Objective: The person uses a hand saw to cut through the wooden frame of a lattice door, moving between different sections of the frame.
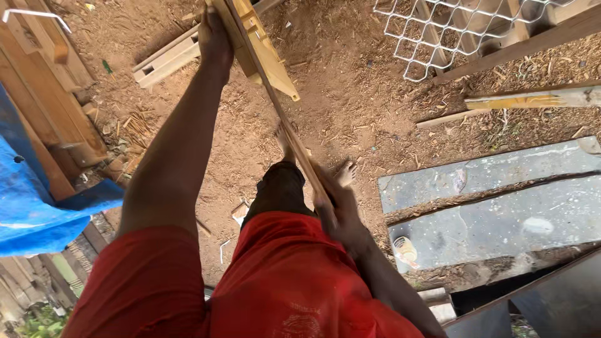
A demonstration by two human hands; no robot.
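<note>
I look straight down my red shirt to bare feet on sawdust-strewn ground. My left hand (pixel 215 39) is stretched up and out, gripping the upper end of a pale wooden frame piece (pixel 263 53). A long thin wooden strip (pixel 294 141) runs from that piece down toward my body. My right hand (pixel 337 213) is closed around the strip's lower end, close to my waist.
Grey slabs (pixel 494 206) lie at the right with a small tin (pixel 405 250) on the lower one. Wire mesh (pixel 451 31) and timber (pixel 532 99) sit at the upper right. A blue tarpaulin (pixel 31 200) and wooden furniture (pixel 44 94) stand at the left. A slotted wooden block (pixel 166 59) lies on the ground.
</note>
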